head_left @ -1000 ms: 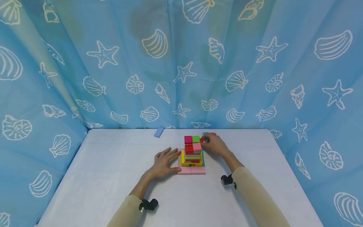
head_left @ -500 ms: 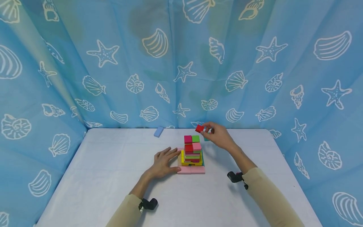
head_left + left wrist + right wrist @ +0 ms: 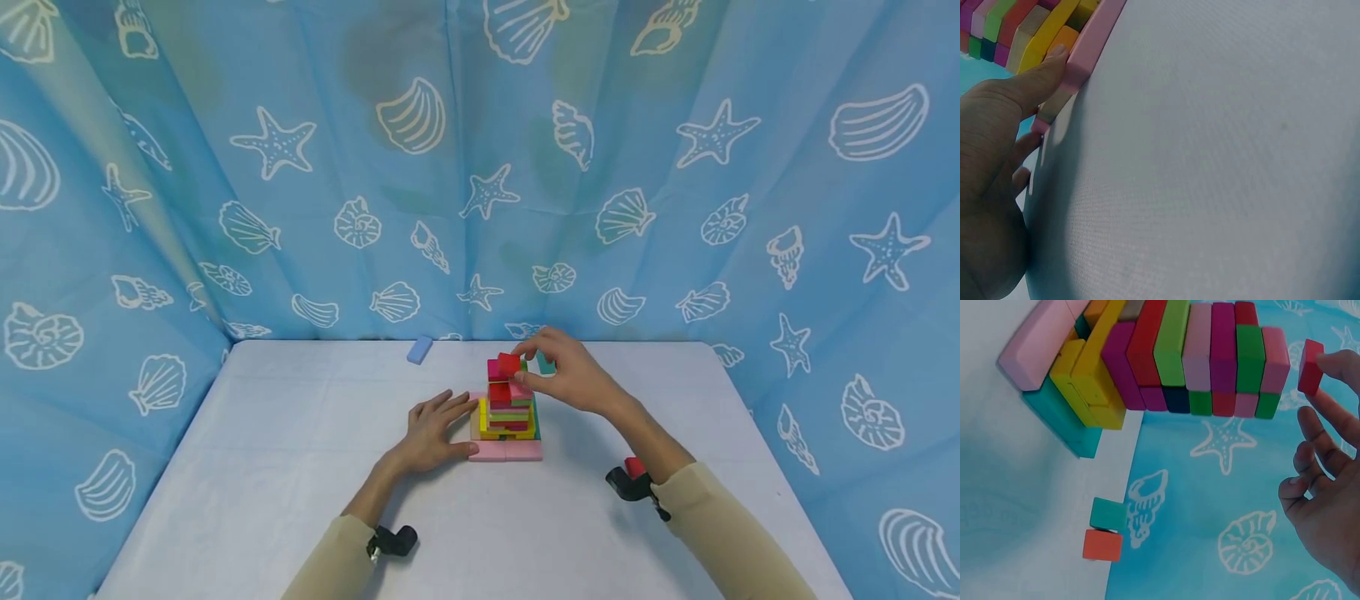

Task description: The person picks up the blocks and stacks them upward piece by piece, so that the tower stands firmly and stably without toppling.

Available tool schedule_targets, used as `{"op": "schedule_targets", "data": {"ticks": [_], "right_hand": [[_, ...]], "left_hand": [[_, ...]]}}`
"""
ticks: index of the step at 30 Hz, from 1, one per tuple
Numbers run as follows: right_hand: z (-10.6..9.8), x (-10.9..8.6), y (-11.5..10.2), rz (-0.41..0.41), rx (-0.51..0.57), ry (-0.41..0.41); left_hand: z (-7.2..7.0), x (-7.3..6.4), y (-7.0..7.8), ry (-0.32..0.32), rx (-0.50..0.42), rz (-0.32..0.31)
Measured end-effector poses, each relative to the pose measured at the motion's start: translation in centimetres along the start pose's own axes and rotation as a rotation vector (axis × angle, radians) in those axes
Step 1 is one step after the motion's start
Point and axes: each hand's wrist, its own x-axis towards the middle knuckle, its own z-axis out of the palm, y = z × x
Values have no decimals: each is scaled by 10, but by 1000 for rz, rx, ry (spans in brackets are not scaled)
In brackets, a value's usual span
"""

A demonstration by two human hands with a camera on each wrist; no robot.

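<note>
A stack of coloured wooden blocks [image 3: 499, 393] stands on a base of pink blocks [image 3: 487, 451], with yellow blocks [image 3: 1080, 375] low down. My right hand [image 3: 573, 379] pinches a small red block [image 3: 1310, 367] between thumb and forefinger, its other fingers loosely bent. In the right wrist view a narrow gap separates that block from the pink block [image 3: 1277, 359] at the stack's top. My left hand [image 3: 431, 435] lies spread at the left of the base, its thumb [image 3: 1054, 62] against the low blocks and its fingers reaching along the side.
A blue block [image 3: 420, 349] lies at the table's back edge. Behind the stack are a teal block [image 3: 1109, 514] and an orange-red block [image 3: 1102, 545], side by side. A red patch [image 3: 635, 467] shows beside the right wrist camera. A shell-patterned curtain [image 3: 480, 208] surrounds the white table.
My right hand has lifted the red block from behind the stack, raised it, then brought it left and forward over the top. The left hand has stayed in place.
</note>
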Motion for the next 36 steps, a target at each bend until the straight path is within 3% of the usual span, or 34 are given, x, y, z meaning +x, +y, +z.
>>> {"op": "schedule_targets", "data": {"ticks": [11,36], "right_hand": [[13,-6,-2,-11,-35,-79],[16,-6,-2,-10,-116,-95]], "left_hand": [[0,-2,1,0,-10,3],[-1,-2,3,14,-6,15]]}}
